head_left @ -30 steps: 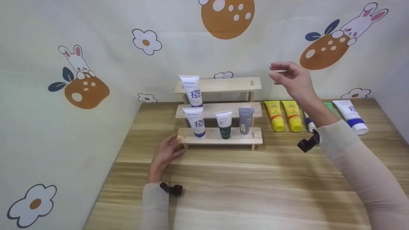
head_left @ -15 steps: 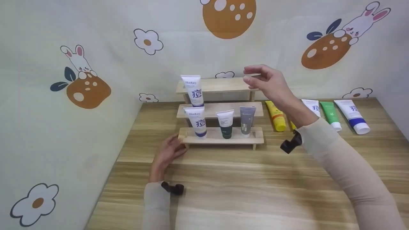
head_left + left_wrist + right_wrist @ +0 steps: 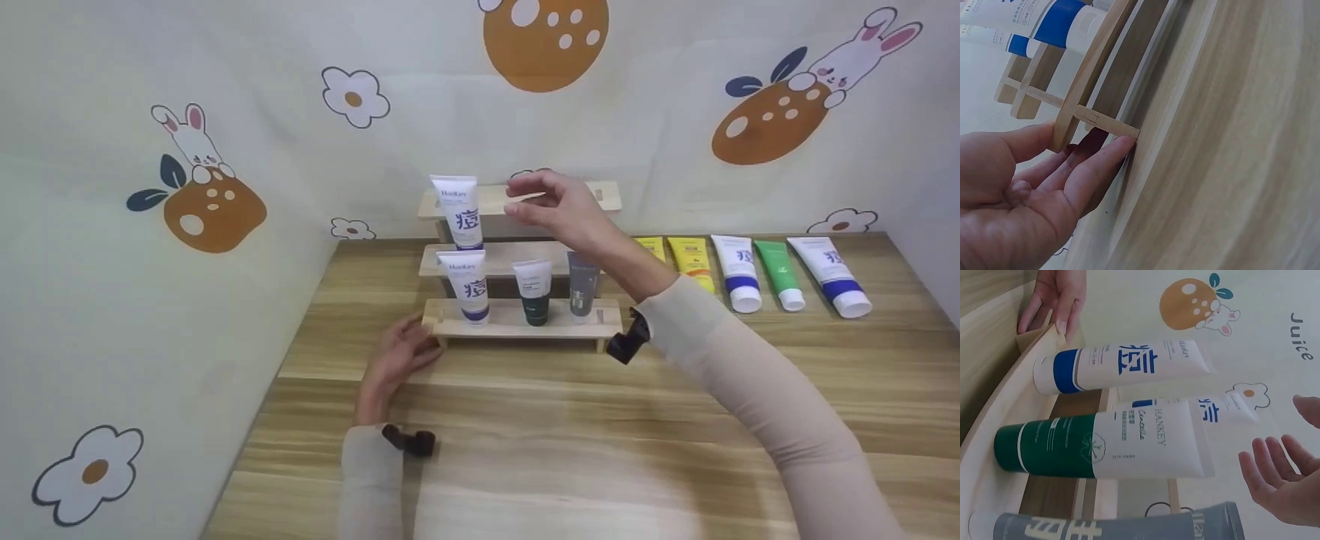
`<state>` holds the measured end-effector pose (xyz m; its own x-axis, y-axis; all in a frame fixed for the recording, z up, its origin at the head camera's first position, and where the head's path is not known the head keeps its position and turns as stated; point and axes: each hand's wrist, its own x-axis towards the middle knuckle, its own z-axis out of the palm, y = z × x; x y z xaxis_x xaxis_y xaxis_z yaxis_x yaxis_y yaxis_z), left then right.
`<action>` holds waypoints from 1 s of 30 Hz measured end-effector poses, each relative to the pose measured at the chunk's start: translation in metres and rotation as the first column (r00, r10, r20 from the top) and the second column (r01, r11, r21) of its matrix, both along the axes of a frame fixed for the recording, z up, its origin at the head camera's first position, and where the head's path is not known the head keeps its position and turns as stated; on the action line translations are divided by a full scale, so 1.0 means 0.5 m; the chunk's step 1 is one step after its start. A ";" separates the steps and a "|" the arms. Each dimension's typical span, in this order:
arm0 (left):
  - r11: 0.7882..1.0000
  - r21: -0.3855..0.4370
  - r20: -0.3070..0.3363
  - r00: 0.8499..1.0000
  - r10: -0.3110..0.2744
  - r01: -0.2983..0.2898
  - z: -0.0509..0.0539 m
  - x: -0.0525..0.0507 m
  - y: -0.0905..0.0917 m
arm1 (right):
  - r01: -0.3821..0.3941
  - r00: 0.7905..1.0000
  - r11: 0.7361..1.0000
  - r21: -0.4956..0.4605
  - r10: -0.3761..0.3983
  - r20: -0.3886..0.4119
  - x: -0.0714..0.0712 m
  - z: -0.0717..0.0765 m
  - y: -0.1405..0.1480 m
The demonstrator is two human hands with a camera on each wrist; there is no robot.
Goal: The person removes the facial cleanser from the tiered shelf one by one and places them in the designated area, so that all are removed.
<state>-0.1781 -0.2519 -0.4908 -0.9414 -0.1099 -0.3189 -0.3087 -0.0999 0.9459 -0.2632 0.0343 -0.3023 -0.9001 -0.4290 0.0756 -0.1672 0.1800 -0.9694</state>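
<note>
A three-tier wooden display rack (image 3: 525,327) stands on the table. My left hand (image 3: 394,356) grips the left end of its lowest shelf; in the left wrist view the thumb touches the shelf end and a fingertip touches the leg (image 3: 1109,121). Empty, with relaxed fingers, my right hand (image 3: 562,214) hovers before the top shelf, just right of a white-and-blue squeeze tube (image 3: 459,210) on the middle tier, apart from it. The lowest tier bears another white-and-blue tube (image 3: 466,285), a white-and-green tube (image 3: 1100,444) and a grey tube (image 3: 582,289), all upright on their caps.
Right of the rack lies a row of tubes: two yellow tubes (image 3: 688,259), partly behind the right arm, a white-and-blue tube (image 3: 737,266), a green tube (image 3: 780,270) and another white-and-blue tube (image 3: 829,270). A patterned cloth (image 3: 420,45) hangs behind the table (image 3: 525,450).
My right hand has swept left, from above the row of tubes to in front of the rack's top shelf. The left hand keeps its hold, and the tubes stand where they were.
</note>
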 end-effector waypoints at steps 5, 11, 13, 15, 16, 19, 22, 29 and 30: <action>1.000 0.014 -0.012 1.000 -0.007 0.007 0.000 -0.001 -0.001 | 0.024 1.000 1.000 0.002 -0.024 0.020 0.000 -0.007 -0.036; 1.000 0.013 -0.011 1.000 0.002 -0.002 -0.001 0.000 -0.001 | 0.055 0.997 0.998 -0.020 -0.053 0.064 -0.017 -0.027 -0.073; 1.000 0.012 -0.017 1.000 -0.001 0.001 0.000 0.001 0.000 | 0.065 0.995 0.998 -0.020 -0.064 0.078 -0.022 -0.034 -0.082; 1.000 0.016 -0.018 1.000 0.000 0.000 0.000 0.002 0.001 | 0.075 0.993 0.997 -0.020 -0.073 0.094 -0.026 -0.039 -0.090; 1.000 0.021 -0.017 1.000 0.002 -0.001 0.000 0.002 0.002 | 0.077 0.992 0.997 -0.016 -0.075 0.101 -0.027 -0.041 -0.093; 1.000 0.013 -0.014 1.000 0.007 -0.007 0.000 0.002 0.002 | 0.077 0.989 0.997 -0.013 -0.074 0.125 -0.033 -0.045 -0.099; 1.000 0.007 -0.011 1.000 0.004 -0.004 0.001 0.002 0.001 | 0.073 0.986 0.997 -0.002 -0.072 0.147 -0.040 -0.048 -0.106; 1.000 0.006 -0.016 1.000 -0.004 0.004 -0.002 -0.001 0.001 | 0.101 0.980 0.994 0.033 -0.105 0.171 -0.052 -0.052 -0.122; 1.000 0.003 -0.017 1.000 -0.005 0.005 -0.002 -0.002 0.001 | 0.106 0.979 0.994 0.037 -0.111 0.173 -0.051 -0.052 -0.125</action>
